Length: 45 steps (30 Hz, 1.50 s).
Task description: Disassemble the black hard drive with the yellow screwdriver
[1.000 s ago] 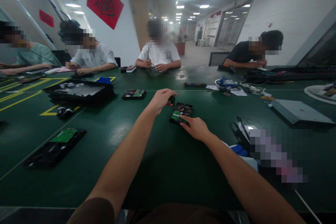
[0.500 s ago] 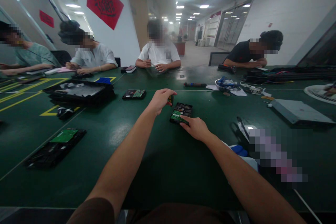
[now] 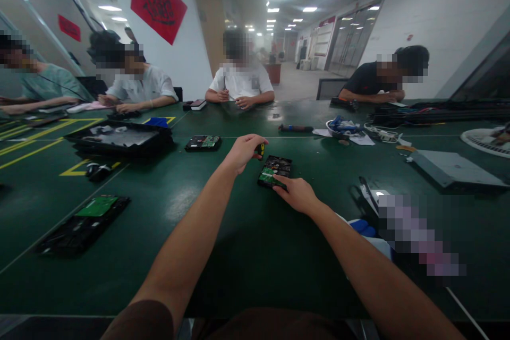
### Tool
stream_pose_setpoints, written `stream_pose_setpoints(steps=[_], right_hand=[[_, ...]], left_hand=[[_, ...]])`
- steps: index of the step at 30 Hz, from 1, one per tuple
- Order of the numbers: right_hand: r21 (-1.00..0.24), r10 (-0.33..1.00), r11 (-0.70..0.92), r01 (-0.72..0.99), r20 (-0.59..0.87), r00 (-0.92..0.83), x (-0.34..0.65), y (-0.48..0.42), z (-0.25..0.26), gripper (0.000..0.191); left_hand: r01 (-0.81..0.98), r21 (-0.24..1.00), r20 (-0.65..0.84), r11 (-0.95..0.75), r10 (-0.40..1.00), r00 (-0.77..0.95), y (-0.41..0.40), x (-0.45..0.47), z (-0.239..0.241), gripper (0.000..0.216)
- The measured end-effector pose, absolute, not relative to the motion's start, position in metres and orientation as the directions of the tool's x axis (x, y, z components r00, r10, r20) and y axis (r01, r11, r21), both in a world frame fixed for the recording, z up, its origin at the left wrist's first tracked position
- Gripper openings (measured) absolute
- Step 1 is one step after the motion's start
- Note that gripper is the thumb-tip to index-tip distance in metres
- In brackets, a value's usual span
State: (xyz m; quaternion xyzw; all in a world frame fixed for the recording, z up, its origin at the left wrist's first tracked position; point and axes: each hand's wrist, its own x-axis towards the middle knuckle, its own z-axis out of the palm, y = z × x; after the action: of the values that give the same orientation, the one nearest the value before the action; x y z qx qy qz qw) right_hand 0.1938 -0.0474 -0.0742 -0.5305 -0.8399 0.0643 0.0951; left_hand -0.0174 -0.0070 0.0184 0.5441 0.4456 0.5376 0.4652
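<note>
A hard drive [image 3: 274, 170] with a green circuit board lies on the table in front of me. My right hand [image 3: 297, 192] grips its near right edge, fingers on the board and the side. Just above the drive's far left corner, my left hand [image 3: 243, 154] is closed on a yellow-and-black screwdriver [image 3: 260, 151]. Only part of the handle shows; I cannot tell whether the tip touches the drive. Another hard drive [image 3: 203, 142] lies farther off to the left. At near left is a longer black unit [image 3: 85, 223] with a green board.
A black tray [image 3: 119, 138] holding small pieces is at left, with a black bundle [image 3: 98, 171] before it. On the right are a flat grey metal box [image 3: 454, 167], a bowl of blue items [image 3: 343, 126] and cables [image 3: 434, 112]. Several people sit across the green table [image 3: 191, 271].
In my left hand the screwdriver has turned slightly, showing more of its yellow handle. My right hand and the hard drive stay in place.
</note>
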Motion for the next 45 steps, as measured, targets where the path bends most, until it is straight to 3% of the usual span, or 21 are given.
stream_pose_setpoints(steps=[9,20,28,39,45], right_hand=[[-0.202,0.905,0.425,0.883,0.098,-0.413,0.193,-0.0461,-0.0775,0.056],[-0.194,0.902,0.43,0.882,0.116,-0.415,0.1939,-0.0458,-0.0771,0.055],[-0.205,0.899,0.438,0.875,0.124,-0.421,0.1938,-0.0461,-0.0778,0.056],[-0.2,0.9,0.436,0.878,0.113,-0.421,0.1941,-0.0464,-0.0768,0.055],[-0.197,0.907,0.421,0.885,0.095,-0.41,0.1935,-0.0471,-0.0751,0.057]], left_hand=[[-0.175,0.983,0.075,-0.054,0.991,0.113,-0.0089,-0.0166,0.0187,0.017],[-0.082,0.987,0.145,-0.138,0.986,0.084,-0.01,-0.0181,0.0211,0.016],[-0.204,0.976,0.105,-0.079,0.988,0.117,-0.0053,-0.0198,0.0165,0.018],[-0.015,0.988,0.157,-0.156,0.984,0.08,-0.0052,-0.019,0.017,0.022],[-0.066,0.992,0.111,-0.105,0.988,0.107,-0.0101,-0.0169,0.0193,0.022]])
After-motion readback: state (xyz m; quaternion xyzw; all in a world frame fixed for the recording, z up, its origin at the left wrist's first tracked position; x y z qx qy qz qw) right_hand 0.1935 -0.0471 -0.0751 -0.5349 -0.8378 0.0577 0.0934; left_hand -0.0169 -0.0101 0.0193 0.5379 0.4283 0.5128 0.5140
